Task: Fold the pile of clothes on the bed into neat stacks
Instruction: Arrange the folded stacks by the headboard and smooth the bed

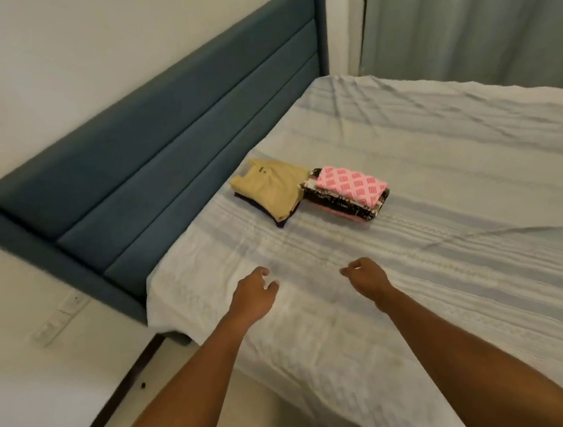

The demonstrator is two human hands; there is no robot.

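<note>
Clothes lie folded in 2 stacks on the bed (pixel 460 196), in the far left part of the mattress close to the headboard (pixel 164 155). The stacks sit side by side, just about touching. The left stack (pixel 271 190) has a tan garment on top, and a dark purple piece (pixel 282 221) shows under its near edge. The right stack (pixel 346 189) has a pink checked cloth on top, a black patterned layer (pixel 341 204) below it and a pink layer at the bottom. Each stack is longer than it is wide. Its long axis runs from far left to near right, and the 2 lie roughly parallel.

Both bare arms stretch forward over the near left part of the bed, well apart from the stacks. The left hand (pixel 255 293) has its fingers loosely curled and slightly apart, holding nothing. The right hand (pixel 367 279) curls its fingers in toward the palm, also holding nothing. Whether either hand touches the sheet cannot be told.

The sheet (pixel 419 303) is pale with blue-grey stripes and is wrinkled toward the far right. The headboard is blue and padded, with long stitched channels, and stands against a white wall (pixel 86 60). A grey-green curtain (pixel 477 15) hangs at the far right. A white switch plate (pixel 60 319) sits low on the wall at the left. Pale floor (pixel 223 408) shows beside the near edge of the bed.
</note>
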